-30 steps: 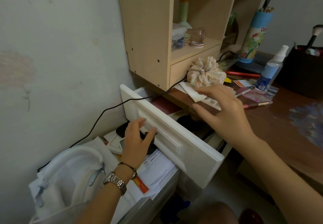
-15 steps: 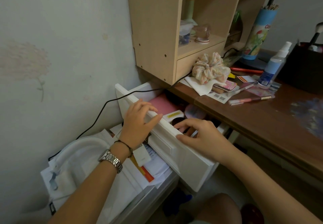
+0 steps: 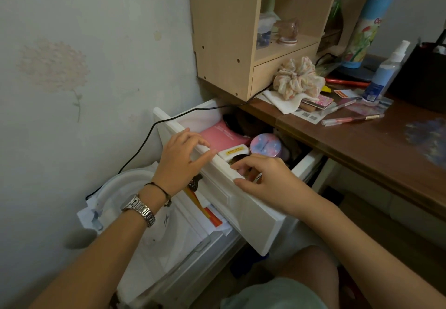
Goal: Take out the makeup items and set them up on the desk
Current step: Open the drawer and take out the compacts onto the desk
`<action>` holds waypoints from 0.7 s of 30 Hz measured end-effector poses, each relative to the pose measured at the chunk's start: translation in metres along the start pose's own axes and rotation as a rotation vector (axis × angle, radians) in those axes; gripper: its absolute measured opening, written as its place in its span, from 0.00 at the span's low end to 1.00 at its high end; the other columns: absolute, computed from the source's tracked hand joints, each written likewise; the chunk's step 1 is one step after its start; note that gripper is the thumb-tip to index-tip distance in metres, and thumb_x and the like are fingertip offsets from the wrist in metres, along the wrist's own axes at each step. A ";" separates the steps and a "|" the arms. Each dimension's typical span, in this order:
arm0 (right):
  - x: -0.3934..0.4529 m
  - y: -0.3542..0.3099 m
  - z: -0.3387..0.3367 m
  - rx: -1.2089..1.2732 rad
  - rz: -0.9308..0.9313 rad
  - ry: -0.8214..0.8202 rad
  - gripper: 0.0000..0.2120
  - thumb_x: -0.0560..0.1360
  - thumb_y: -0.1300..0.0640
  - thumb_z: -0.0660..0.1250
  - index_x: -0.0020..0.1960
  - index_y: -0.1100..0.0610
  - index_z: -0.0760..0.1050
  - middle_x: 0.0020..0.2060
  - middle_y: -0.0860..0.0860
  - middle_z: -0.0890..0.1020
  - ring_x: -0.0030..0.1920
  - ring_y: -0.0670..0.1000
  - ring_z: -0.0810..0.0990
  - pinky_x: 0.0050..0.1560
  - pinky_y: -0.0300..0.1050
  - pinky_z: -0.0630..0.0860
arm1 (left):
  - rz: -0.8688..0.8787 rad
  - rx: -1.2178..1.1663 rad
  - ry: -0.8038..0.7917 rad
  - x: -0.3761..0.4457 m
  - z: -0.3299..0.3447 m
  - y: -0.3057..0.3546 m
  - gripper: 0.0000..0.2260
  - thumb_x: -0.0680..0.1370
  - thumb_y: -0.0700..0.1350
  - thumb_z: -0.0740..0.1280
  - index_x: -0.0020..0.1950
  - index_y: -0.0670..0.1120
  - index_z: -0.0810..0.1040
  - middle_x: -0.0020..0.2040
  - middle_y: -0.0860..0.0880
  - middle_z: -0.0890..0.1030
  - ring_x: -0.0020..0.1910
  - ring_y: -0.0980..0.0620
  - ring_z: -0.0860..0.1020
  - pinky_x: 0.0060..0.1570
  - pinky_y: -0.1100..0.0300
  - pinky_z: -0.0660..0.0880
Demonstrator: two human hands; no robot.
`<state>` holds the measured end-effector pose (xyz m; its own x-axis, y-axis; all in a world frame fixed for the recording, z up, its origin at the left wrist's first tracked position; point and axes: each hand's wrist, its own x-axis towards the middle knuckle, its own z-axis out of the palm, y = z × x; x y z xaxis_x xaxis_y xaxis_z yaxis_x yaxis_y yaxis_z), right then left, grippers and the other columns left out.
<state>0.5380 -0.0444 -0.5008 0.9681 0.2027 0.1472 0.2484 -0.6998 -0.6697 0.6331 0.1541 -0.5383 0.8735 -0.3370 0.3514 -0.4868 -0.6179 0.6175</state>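
Observation:
The white drawer [image 3: 243, 202] under the brown desk [image 3: 357, 147] stands pulled out. Inside lie a pink flat box [image 3: 220, 136], a small white case with a yellow label [image 3: 233, 152], a round pastel pink-and-blue compact [image 3: 265, 146] and a dark round thing [image 3: 231, 123]. My left hand [image 3: 183, 161] grips the top edge of the drawer front. My right hand [image 3: 270, 181] reaches into the drawer. Its fingers curl over a round gold-rimmed container [image 3: 240, 158] and hide most of it, while the thumb rests on the drawer's rim.
On the desk lie a pink palette [image 3: 319, 102], pens [image 3: 350, 119], a scrunchie [image 3: 298, 79], a spray bottle [image 3: 386, 72] and a black box [image 3: 424, 79]. A wooden shelf unit [image 3: 229, 31] stands over the drawer's far end. A black cable [image 3: 149, 135] crosses it. Papers and a white lid [image 3: 125, 188] sit below left.
My right hand came off the desk and went down into the drawer. My left hand rose from under the drawer front to its top edge. More of the drawer's inside shows.

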 end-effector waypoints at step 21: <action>-0.010 -0.024 0.006 -0.182 -0.100 -0.126 0.17 0.75 0.46 0.65 0.62 0.48 0.73 0.49 0.44 0.78 0.44 0.43 0.77 0.46 0.42 0.77 | 0.067 0.154 -0.058 -0.011 -0.038 -0.007 0.20 0.68 0.67 0.60 0.49 0.55 0.77 0.52 0.55 0.78 0.58 0.51 0.73 0.62 0.47 0.69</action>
<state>0.5221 -0.0258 -0.4911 0.9295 0.3531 0.1068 0.3558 -0.7817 -0.5122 0.6261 0.1891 -0.5199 0.8405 -0.4183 0.3443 -0.5405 -0.6925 0.4778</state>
